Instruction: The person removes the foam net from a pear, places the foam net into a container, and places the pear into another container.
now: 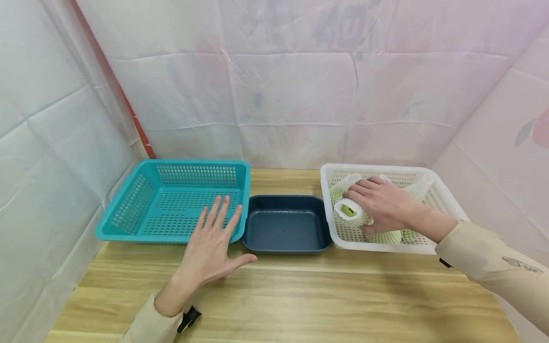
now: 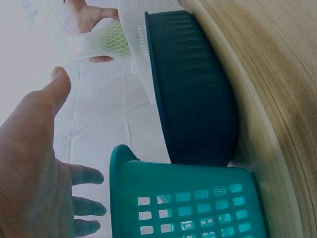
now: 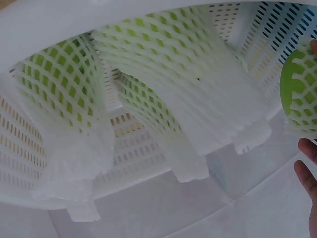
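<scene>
My right hand [image 1: 383, 202] grips a green fruit in a white foam net [image 1: 353, 212] over the left part of the white basket [image 1: 446, 197]. One end of the net gapes, baring green skin with a dark spot. More net-wrapped green fruits [image 3: 59, 84] lie in that basket, partly hidden by the hand in the head view. In the right wrist view only a few fingertips [image 3: 307, 176] show beside the held fruit [image 3: 299, 91]. My left hand [image 1: 210, 252], fingers straight and spread, hovers by the front right rim of the teal basket [image 1: 171, 238] and holds nothing.
Between the two baskets stands a dark blue tray [image 1: 285, 231], close against both. All three rest on a wooden table [image 1: 291, 295]. White printed sheets [image 1: 291, 95] hang behind and at both sides.
</scene>
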The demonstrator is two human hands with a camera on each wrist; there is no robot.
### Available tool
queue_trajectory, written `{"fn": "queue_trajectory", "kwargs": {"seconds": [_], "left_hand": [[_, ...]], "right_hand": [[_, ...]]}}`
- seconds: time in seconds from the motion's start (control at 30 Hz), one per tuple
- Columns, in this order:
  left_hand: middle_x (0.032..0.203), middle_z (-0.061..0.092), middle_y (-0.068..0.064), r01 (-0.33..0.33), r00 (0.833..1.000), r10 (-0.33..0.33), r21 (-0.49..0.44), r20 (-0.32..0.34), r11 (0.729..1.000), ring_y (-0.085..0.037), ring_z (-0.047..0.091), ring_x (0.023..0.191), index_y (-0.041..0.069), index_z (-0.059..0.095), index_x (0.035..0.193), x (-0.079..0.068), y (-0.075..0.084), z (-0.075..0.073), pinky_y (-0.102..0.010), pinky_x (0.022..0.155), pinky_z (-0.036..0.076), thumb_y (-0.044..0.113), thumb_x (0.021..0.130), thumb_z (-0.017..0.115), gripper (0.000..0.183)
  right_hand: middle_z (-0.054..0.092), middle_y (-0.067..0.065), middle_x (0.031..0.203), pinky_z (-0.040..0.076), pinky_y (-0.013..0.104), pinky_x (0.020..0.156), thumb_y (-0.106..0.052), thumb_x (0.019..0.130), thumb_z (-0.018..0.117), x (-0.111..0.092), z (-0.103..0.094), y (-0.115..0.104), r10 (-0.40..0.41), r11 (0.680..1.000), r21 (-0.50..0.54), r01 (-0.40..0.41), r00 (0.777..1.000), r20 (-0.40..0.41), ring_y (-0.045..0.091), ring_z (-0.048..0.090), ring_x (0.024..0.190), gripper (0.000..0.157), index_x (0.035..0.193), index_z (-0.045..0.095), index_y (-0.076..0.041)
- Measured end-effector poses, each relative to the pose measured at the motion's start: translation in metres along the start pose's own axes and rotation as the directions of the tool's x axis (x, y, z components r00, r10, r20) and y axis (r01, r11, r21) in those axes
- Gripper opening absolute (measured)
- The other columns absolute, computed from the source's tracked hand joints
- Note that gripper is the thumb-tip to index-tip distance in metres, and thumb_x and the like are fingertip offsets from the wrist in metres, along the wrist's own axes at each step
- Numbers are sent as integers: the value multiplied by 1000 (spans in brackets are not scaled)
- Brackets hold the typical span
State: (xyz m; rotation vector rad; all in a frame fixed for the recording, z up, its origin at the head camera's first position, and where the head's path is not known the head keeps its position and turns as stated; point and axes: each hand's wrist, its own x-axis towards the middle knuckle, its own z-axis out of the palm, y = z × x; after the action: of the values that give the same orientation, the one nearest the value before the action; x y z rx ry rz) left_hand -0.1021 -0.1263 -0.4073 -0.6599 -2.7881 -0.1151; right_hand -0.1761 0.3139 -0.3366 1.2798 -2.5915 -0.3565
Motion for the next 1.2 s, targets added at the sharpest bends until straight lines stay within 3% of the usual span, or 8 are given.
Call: {"fn": "queue_trajectory", "kwargs": {"seconds": [0.57, 0.77, 0.87, 0.97, 1.03, 1.13, 1.2], "left_hand": [[175, 24, -18, -21, 999, 21, -1, -28, 1000, -38, 21, 165, 15, 35, 166, 2, 2, 0, -63, 128, 32, 101, 81, 10, 123], [175, 25, -19, -34, 999, 33, -26, -32, 999, -39, 22, 165, 14, 36, 166, 2, 3, 0, -64, 128, 32, 101, 81, 10, 123], [175, 26, -19, -42, 998, 41, -36, -42, 998, -39, 23, 164, 14, 36, 165, 2, 3, 0, -64, 128, 33, 100, 82, 10, 123], [175, 26, -18, -48, 998, 46, -38, -49, 998, -38, 23, 164, 14, 35, 166, 3, 4, -1, -63, 128, 32, 100, 82, 9, 123], [175, 26, -18, -53, 997, 51, -36, -51, 998, -38, 22, 164, 14, 35, 166, 3, 4, -2, -62, 129, 32, 99, 82, 8, 123], [175, 27, -17, -59, 997, 57, -40, -54, 997, -38, 23, 164, 14, 34, 166, 4, 5, -4, -61, 130, 31, 99, 82, 8, 122], [174, 28, -17, -68, 996, 65, -46, -60, 997, -38, 24, 164, 14, 34, 166, 6, 7, -4, -60, 130, 31, 99, 83, 8, 122]], "right_hand": [[73, 8, 116, 57, 48, 95, -45, 55, 96, 5, -21, -15, -51, 999, -6, 51, 979, -198, 30, 67, 106, 87, 126, 63, -6], [73, 7, 116, 56, 48, 93, -49, 45, 98, 7, -16, -27, -81, 997, -18, 79, 954, -290, 29, 67, 105, 98, 126, 64, -6], [73, 7, 116, 58, 47, 92, -52, 45, 98, 10, -11, -33, -109, 994, -21, 108, 933, -344, 29, 68, 104, 100, 126, 64, -5], [74, 8, 117, 59, 46, 91, -55, 51, 95, 13, -8, -37, -128, 991, -19, 131, 910, -395, 29, 69, 105, 96, 127, 65, -4], [75, 9, 117, 59, 46, 90, -58, 63, 88, 15, -6, -40, -133, 990, -14, 140, 897, -421, 29, 69, 105, 87, 127, 66, -3], [75, 9, 117, 58, 45, 90, -62, 87, 63, 18, -3, -44, -133, 990, -14, 143, 883, -451, 30, 69, 106, 71, 127, 66, -3], [75, 9, 117, 57, 45, 91, -63, 96, 44, 18, -1, -47, -132, 990, -11, 143, 874, -467, 30, 69, 107, 71, 127, 66, -2]]}}
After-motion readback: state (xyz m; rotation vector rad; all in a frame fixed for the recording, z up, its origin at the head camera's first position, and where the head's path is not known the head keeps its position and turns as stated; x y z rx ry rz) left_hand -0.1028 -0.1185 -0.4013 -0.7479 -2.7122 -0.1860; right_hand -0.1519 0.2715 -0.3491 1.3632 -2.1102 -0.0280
